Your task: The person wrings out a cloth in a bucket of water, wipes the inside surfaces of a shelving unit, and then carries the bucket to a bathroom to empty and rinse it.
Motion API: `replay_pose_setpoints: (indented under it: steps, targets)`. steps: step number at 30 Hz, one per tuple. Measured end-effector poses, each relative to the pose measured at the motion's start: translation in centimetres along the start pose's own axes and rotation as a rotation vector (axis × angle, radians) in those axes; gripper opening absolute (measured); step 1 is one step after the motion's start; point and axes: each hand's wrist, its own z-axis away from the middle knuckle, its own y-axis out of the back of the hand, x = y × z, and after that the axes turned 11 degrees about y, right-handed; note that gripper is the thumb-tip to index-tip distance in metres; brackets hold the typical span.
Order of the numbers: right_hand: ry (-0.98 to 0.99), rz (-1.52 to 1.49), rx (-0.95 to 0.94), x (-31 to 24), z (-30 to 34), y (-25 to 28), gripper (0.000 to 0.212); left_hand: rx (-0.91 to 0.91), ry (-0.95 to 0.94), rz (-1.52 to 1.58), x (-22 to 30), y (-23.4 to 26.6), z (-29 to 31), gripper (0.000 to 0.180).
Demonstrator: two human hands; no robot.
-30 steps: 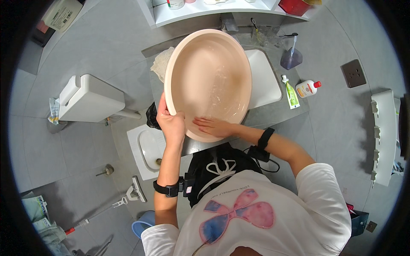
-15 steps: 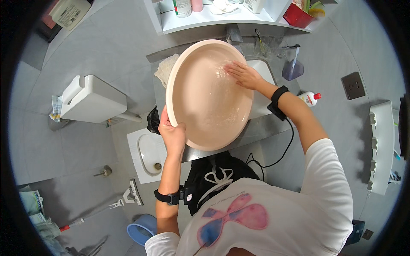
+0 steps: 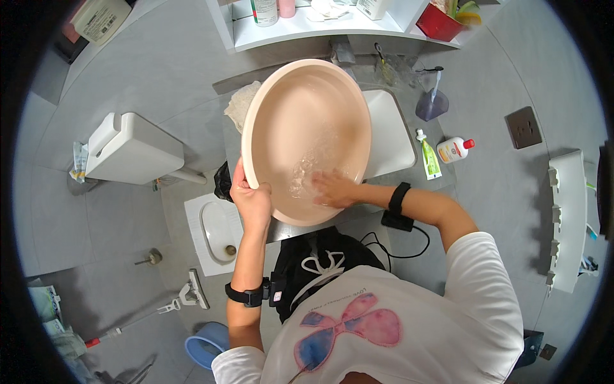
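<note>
A large beige plastic wash basin (image 3: 291,109) is tilted over the metal counter and partly covers a white sink (image 3: 391,131). My left hand (image 3: 252,203) grips the basin's rim at the near left, thumb on the inside edge and fingers round the outer wall. Inside the basin, low on its near side, my right hand (image 3: 334,189) lies with fingers spread against the wall. Splashing water (image 3: 304,171) runs around those fingertips, which are slightly blurred. Behind the basin's left edge a pale cloth (image 3: 239,105) lies on the counter.
Right of the sink are a green-and-white tube (image 3: 428,155), a white bottle with a red cap (image 3: 455,149) and a cup with a toothbrush (image 3: 432,104). A white shelf (image 3: 320,29) overhangs the back. A squat toilet (image 3: 217,233) and blue bucket (image 3: 208,345) are at left.
My right hand has moved down the basin from its far right wall to the near side, with the splashing water now there. The left hand keeps its grip; the tube has come into view.
</note>
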Motion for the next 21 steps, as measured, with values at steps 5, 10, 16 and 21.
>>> replay_pose_setpoints:
  steps: [5,10,16,21]
  targets:
    - [0.243,-0.581,0.153,-4.1,-2.2,-0.6,0.058,0.007,-0.005,-0.026,0.2,0.4,0.1,0.059]
    - [0.224,-0.141,-0.059,2.0,-0.2,-0.1,0.057,0.01,0.044,0.042,1.0,0.2,0.3,0.06]
    - [0.045,0.616,0.069,12.2,2.0,6.4,0.053,-0.016,0.076,0.022,0.8,0.3,0.0,0.062]
    - [0.133,1.181,0.432,11.4,2.9,15.7,0.046,0.01,0.081,0.127,-0.4,2.1,-1.0,0.063]
